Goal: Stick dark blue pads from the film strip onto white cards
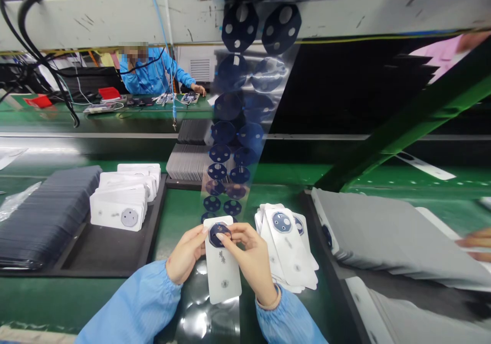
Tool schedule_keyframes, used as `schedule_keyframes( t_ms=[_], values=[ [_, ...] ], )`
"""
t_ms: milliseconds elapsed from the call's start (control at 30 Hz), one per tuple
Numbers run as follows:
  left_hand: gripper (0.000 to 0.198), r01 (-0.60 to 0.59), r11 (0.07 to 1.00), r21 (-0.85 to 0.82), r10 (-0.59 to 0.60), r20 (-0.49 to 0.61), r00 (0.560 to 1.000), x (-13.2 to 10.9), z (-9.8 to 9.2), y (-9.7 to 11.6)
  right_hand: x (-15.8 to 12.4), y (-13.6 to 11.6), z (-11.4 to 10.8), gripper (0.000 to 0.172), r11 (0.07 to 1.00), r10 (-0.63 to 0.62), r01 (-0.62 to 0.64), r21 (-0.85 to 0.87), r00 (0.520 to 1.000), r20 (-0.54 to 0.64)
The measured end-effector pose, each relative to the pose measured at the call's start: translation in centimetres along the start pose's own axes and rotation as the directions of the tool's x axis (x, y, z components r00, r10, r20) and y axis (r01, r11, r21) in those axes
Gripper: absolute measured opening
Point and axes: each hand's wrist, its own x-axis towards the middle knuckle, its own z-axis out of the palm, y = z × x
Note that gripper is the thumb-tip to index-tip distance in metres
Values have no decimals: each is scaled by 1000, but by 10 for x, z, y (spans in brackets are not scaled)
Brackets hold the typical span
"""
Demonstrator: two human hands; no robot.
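Note:
Upright before me is a white phone back panel (223, 277) with small dark print. My left hand (188, 252) is closed on its upper left edge, thumb in front. On the panel's upper part lies a dark blue octagonal sticker (217, 235) with round holes. My right hand (251, 254) pinches this sticker's right side between thumb and fingers; whether it is fully stuck down I cannot tell. Behind my hands hangs a clear film strip (245, 104) bearing two columns of similar stickers. To the right lies a loose pile of white panels (289, 252), the top ones carrying dark stickers.
At left, a black tray (103, 249) holds white panels (117, 206) and a row of dark sheets (49, 216). Grey sheets (383, 231) fill a tray at right, near another person's hand (477, 242). A green beam (406, 124) slants above. Across the bench sits a person in blue (153, 73).

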Motion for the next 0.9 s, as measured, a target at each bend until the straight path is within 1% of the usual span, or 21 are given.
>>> schedule_keyframes(
  t_ms=[167,600,900],
  values=[
    [48,2,1000,10,-2,16,1000,0,-1,0,0,2,0,21,1000,7,-7,1,1000,5],
    [50,3,1000,28,-3,11,1000,0,-1,1,-1,1,1,25,1000,10,-10,9,1000,-5],
    [45,-6,1000,21,5,21,1000,0,1,2,-2,3,2,23,1000,11,-11,-2,1000,-10]
  ],
)
